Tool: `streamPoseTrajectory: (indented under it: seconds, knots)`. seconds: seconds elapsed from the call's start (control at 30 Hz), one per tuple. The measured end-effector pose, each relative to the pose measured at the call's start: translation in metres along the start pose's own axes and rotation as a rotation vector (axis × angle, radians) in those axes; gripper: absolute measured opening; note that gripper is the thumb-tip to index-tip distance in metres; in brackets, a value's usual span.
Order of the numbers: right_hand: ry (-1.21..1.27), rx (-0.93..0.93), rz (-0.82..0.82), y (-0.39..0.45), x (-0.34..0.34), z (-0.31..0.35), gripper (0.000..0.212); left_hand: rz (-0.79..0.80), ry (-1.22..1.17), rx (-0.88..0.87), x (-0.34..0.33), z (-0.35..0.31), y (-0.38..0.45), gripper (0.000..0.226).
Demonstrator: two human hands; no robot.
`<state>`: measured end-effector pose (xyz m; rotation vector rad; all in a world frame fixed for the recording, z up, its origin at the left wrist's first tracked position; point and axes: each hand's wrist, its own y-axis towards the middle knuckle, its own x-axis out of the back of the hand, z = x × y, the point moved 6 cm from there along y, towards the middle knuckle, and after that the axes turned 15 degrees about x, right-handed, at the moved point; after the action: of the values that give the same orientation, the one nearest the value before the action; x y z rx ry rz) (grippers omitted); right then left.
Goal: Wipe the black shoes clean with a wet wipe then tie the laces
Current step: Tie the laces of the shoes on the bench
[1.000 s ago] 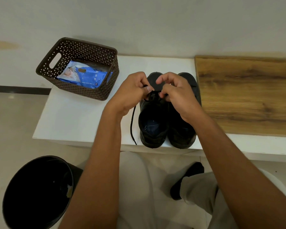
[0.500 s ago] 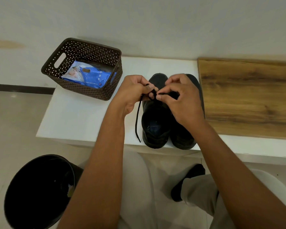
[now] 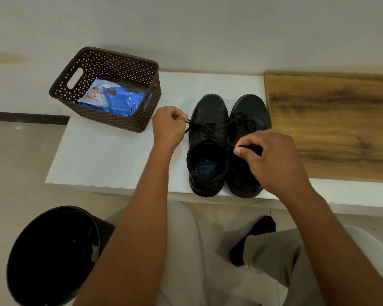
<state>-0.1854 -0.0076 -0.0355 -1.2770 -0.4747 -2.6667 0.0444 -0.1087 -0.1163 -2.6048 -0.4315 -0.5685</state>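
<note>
The two black shoes [image 3: 228, 144] stand side by side on the white worktop [image 3: 111, 160], toes to the wall. Your left hand [image 3: 169, 127] pinches one end of the left shoe's lace [image 3: 210, 127] in curled fingers and draws it out sideways; your right hand [image 3: 268, 157] pinches the other end over the right shoe, so the crossing can tighten. The wet wipe pack [image 3: 117, 102] lies in the brown basket [image 3: 128, 67] close by, the wooden board [image 3: 336, 124] to the right, a black bin [image 3: 51, 257] on the floor.
</note>
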Motion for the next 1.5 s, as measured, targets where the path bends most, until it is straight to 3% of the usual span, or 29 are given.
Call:
streamPoseTrajectory:
  seconds: [0.13,0.3,0.37,0.53,0.7,0.77,0.87,1.07,1.23,1.5]
  knots:
    - [-0.001,-0.016,0.018,-0.005,0.002,-0.001,0.012,-0.097,-0.011,0.037,0.004,0.002,-0.001,0.024]
    - [0.039,-0.036,0.001,-0.003,0.006,0.000,0.010,-0.036,0.026,-0.007,0.001,-0.003,-0.011,0.013]
    - [0.087,-0.059,-0.039,-0.005,0.014,-0.003,0.013,-0.021,0.044,-0.038,0.007,-0.004,-0.018,0.005]
    - [0.087,-0.187,-0.192,-0.019,0.041,-0.028,0.016,-0.048,0.036,-0.148,0.031,-0.016,-0.048,0.012]
    - [0.122,-0.345,-0.066,-0.029,0.025,-0.056,0.043,0.350,0.186,-0.084,0.010,-0.004,-0.077,0.038]
    - [0.116,-0.380,-0.027,-0.029,0.016,-0.061,0.049,0.288,0.263,-0.132,0.004,0.000,-0.082,0.042]
    - [0.089,-0.368,-0.030,-0.026,0.008,-0.061,0.040,0.106,0.275,-0.200,0.001,-0.005,-0.084,0.037]
    - [0.043,-0.351,-0.087,-0.025,0.012,-0.056,0.023,-0.008,0.249,-0.231,-0.001,-0.006,-0.088,0.034]
    - [0.031,-0.368,-0.150,-0.026,0.029,-0.063,0.017,-0.043,0.228,-0.224,-0.008,-0.006,-0.094,0.034]
    - [0.052,-0.423,-0.067,-0.028,0.016,-0.066,0.020,0.010,0.283,-0.263,-0.019,-0.007,-0.097,0.036]
